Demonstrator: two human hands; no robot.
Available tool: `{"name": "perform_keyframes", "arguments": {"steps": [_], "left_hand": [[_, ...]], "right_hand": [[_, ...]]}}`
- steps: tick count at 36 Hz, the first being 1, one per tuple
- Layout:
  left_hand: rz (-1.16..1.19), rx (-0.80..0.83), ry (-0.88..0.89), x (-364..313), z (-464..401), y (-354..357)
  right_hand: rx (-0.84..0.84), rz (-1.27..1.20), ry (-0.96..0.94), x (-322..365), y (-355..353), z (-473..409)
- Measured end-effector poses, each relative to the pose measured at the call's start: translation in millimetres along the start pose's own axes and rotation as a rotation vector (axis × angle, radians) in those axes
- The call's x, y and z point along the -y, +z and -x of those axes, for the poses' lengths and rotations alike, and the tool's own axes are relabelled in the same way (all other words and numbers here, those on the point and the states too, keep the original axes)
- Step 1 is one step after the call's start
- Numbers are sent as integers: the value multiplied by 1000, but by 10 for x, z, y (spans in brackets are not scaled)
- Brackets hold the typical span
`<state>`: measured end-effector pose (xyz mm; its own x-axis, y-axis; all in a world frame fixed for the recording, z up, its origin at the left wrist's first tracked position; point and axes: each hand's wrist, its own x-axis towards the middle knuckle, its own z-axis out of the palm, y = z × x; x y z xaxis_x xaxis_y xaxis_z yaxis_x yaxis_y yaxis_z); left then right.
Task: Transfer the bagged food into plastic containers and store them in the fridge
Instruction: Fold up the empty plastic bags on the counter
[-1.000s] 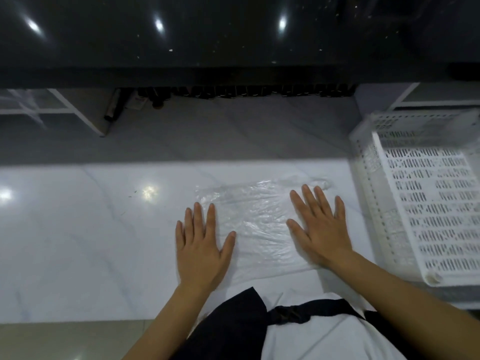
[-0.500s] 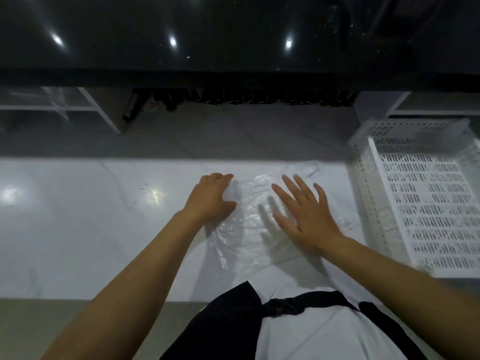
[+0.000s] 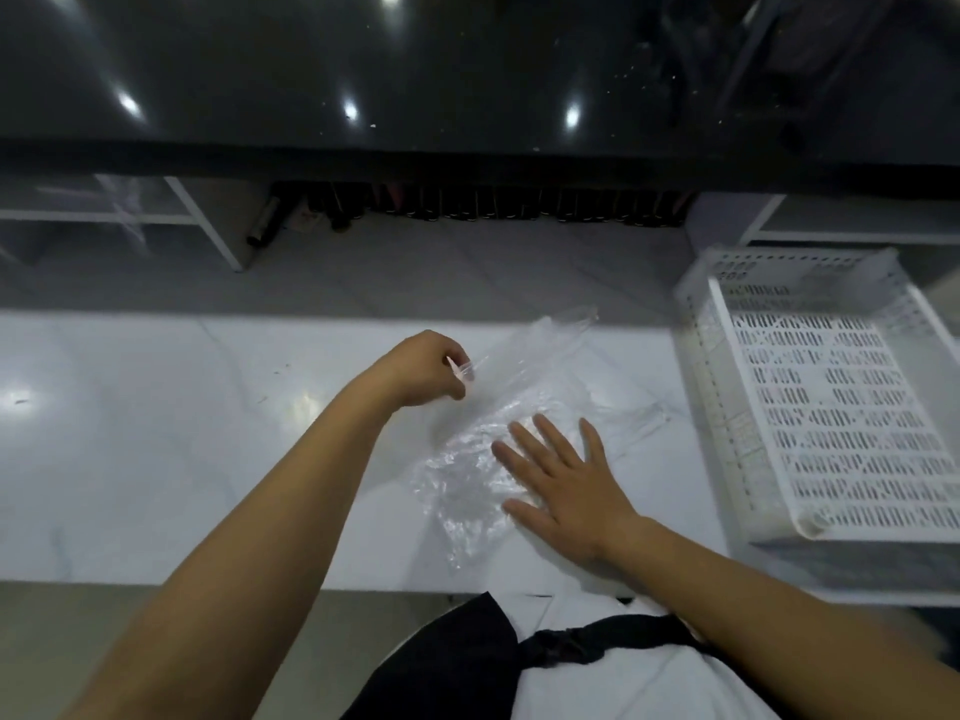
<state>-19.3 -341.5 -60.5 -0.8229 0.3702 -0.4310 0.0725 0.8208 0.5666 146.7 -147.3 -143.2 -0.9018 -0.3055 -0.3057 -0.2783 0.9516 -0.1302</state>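
The clear, crinkled plastic bag (image 3: 498, 454) is spread on the white marble counter (image 3: 156, 433), just left of the white perforated plastic crate (image 3: 831, 407). Its far corner is pinched and lifted by the left hand (image 3: 423, 371); its near half is pressed flat by the right hand (image 3: 566, 491), fingers spread. A clean fold is judged to need steady anchoring and a slow pull. No brand or writing is legible.
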Motion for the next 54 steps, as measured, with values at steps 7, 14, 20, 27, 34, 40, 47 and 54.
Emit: {"name": "perform_keyframes", "arguments": {"steps": [7,14,20,27,34,40,47,54], "left_hand": [[-143,-7,136,-314,595,292],[-251,-55,172,-320,890,790],[-261,153,140,-245,921,1098],[-168,-13,112,-164,904,1210],[-85,-423,105,-180,778,1518],[-322,-345,115,180,669,1852],[-409,-336,114,280,663,1879],[-425,-326,113,264,661,1873]], "right_hand": [[-26,-119,-51,-43,-78,9],[-473,-378,-96,-281,-247,553],[-738,-380,-86,-178,-438,607],[-111,-90,133,-162,-295,76],[-50,14,150,-255,4,-77],[-100,-24,169,-265,85,-90],[-128,-55,248,-422,79,-95],[-157,-43,206,-455,-32,-161]]}}
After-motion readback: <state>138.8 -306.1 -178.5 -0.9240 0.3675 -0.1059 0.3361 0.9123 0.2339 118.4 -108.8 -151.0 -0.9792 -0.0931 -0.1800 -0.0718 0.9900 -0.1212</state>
